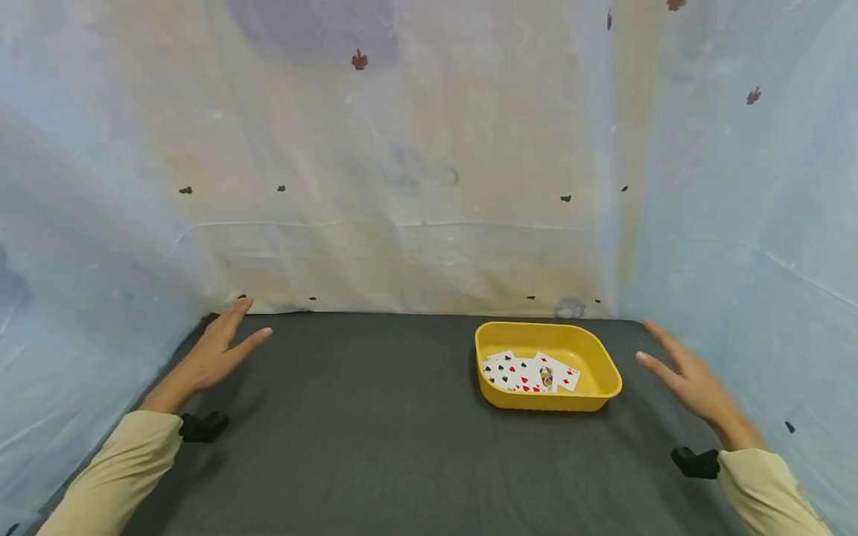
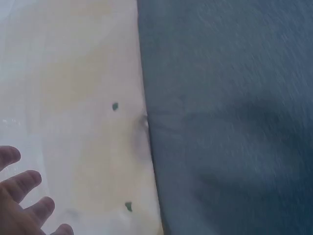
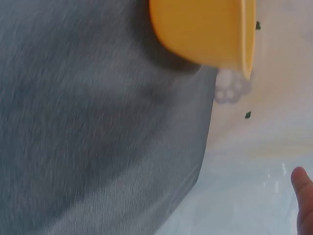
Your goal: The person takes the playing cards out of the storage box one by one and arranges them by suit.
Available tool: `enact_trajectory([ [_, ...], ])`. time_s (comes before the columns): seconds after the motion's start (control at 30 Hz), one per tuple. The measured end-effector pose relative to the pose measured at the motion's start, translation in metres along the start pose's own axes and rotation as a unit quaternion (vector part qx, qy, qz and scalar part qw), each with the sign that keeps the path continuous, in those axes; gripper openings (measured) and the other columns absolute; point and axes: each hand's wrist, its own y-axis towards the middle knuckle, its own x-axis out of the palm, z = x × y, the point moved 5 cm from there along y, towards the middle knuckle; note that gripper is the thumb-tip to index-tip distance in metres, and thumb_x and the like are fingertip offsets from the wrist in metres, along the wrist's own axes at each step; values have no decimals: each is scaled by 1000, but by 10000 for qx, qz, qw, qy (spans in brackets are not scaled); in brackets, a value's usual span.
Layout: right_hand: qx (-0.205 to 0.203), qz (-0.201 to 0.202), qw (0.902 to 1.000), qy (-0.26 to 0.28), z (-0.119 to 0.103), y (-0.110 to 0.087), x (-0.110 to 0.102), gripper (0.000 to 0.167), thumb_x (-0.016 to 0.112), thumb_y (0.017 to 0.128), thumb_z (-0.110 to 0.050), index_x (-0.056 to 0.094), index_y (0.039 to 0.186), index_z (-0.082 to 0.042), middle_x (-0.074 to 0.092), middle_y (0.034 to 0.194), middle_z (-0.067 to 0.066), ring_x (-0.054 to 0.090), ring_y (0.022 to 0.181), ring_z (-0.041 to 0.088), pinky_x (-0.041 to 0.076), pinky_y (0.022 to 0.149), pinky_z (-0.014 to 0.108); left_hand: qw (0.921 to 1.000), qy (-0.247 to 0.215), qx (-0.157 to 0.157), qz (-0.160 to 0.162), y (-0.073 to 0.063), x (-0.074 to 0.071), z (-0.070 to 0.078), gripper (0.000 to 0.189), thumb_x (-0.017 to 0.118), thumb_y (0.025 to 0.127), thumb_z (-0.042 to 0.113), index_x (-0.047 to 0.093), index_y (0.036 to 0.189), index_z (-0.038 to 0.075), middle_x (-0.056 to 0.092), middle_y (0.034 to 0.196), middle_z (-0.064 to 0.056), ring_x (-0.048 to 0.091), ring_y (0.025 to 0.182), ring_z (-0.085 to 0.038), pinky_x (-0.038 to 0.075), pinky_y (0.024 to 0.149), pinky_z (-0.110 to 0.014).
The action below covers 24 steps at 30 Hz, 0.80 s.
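Observation:
A yellow plastic basket stands on the dark cloth at the right of centre, with several playing cards lying loose in it, faces up. To its right my right hand hovers with the fingers extended, apart from the basket and holding nothing. Far over at the left edge of the table my left hand is held in the air, fingers spread, nothing in it. The left wrist view catches several fingertips. In the right wrist view the basket's outer wall shows at the top, and one finger at the lower right.
A dark grey cloth covers the table. Pale patterned curtains hang behind it and on both sides, meeting the table's back edge. Black wrist bands are on both forearms.

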Motion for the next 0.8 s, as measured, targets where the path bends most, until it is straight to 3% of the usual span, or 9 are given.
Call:
enact_trajectory([
  [0.07,-85,77,9998,138,-2,1,3,65,52,102,-21,16,156,-13,18,156,24,24,135,51,24,103,64,9999,-98,-17,43,2,2,4,74,46,103,36,4,155,4,2,156,-29,4,138,-54,8,99,-73],
  [0.13,-210,165,9994,238,-3,3,7,63,53,102,-17,20,155,-11,23,154,24,31,138,31,31,108,42,9997,-196,-24,108,4,4,8,72,45,103,36,7,155,5,4,156,-28,6,138,-54,11,99,-74],
  [0.23,-383,325,9979,419,-6,4,10,59,53,101,-12,25,153,-7,29,151,25,40,126,-2,35,94,10,9990,-339,0,281,8,6,15,68,45,103,36,13,155,5,10,155,-29,10,137,-54,16,97,-73],
  [0.3,-413,411,9965,591,-7,5,12,58,53,101,-11,27,152,-5,31,150,27,37,117,-14,34,86,4,9983,-407,52,424,12,7,20,66,45,103,36,18,154,4,16,153,-29,16,136,-53,21,96,-72],
  [0.5,-180,670,9935,907,-4,7,19,55,51,103,-17,29,151,-2,31,150,25,34,128,-6,34,86,4,9939,-729,109,824,20,13,33,59,46,103,35,30,149,0,30,148,-26,33,129,-49,31,95,-65],
  [0.63,-28,959,9912,914,1,7,25,53,51,103,-21,33,148,1,36,146,27,39,125,-5,35,86,4,9886,-1226,-9,871,25,18,40,60,49,102,37,33,148,2,32,149,-22,38,128,-47,37,93,-62],
  [0.8,310,1107,9878,1049,10,5,33,53,50,103,-23,35,147,2,39,143,30,46,128,21,38,83,5,9787,-1844,146,888,31,30,52,54,55,101,27,37,146,3,38,145,-20,43,126,-43,42,90,-60],
])
